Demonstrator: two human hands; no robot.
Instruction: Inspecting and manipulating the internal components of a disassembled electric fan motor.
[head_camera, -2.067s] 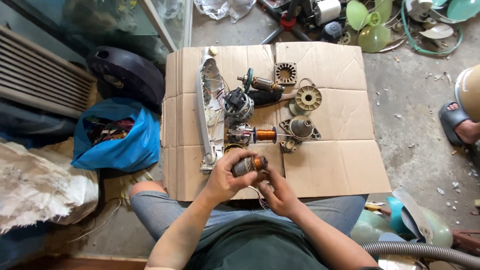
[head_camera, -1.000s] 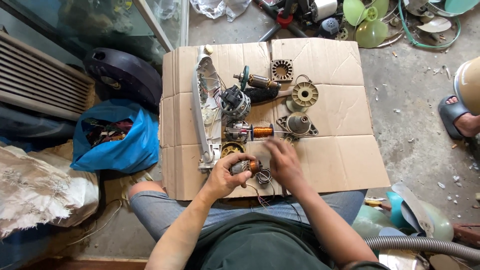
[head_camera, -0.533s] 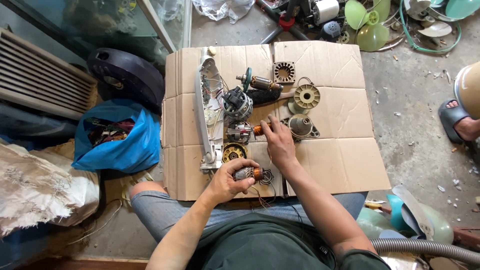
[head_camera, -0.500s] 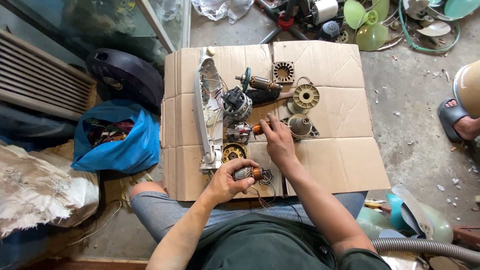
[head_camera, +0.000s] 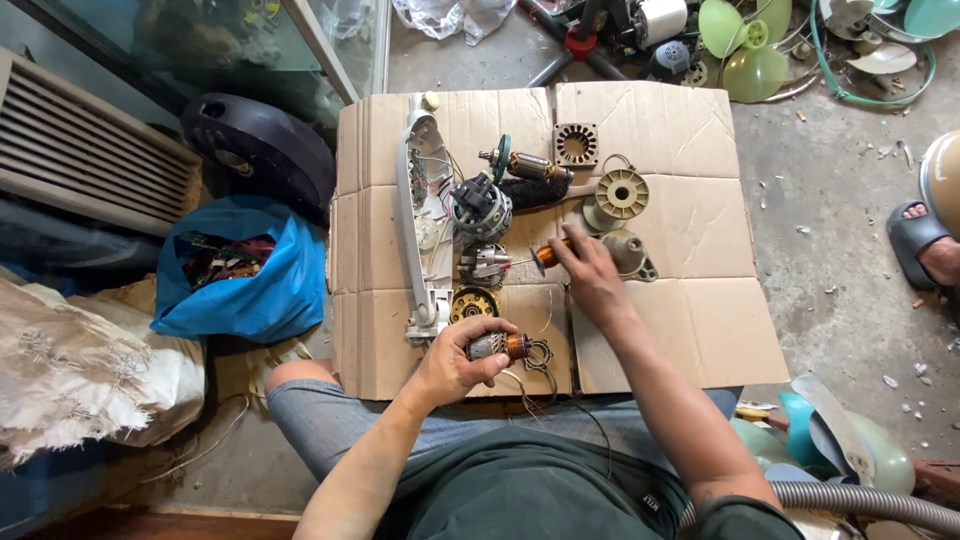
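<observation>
Flattened cardboard (head_camera: 660, 330) underneath; left hand (head_camera: 455, 360) closed around motor rotor (head_camera: 497, 346) at six o'clock, right hand (head_camera: 590, 275) seemingly pinching copper-wound armature (head_camera: 545, 256) centrally.

Repair wkshp: motor parts (head_camera: 482, 208), fan blades (head_camera: 745, 45).

Flattened cardboard sheet (head_camera: 660, 330) spread over concrete floor (head_camera: 840, 200). Blue plastic bag (head_camera: 250, 290) of scraps just left of it, black round fan base (head_camera: 265, 150) behind bag. Green fan blades (head_camera: 745, 45) piled at far right corner. Sandalled foot (head_camera: 925, 245) at right edge. Grey corrugated hose (head_camera: 860, 505) bottom right.
</observation>
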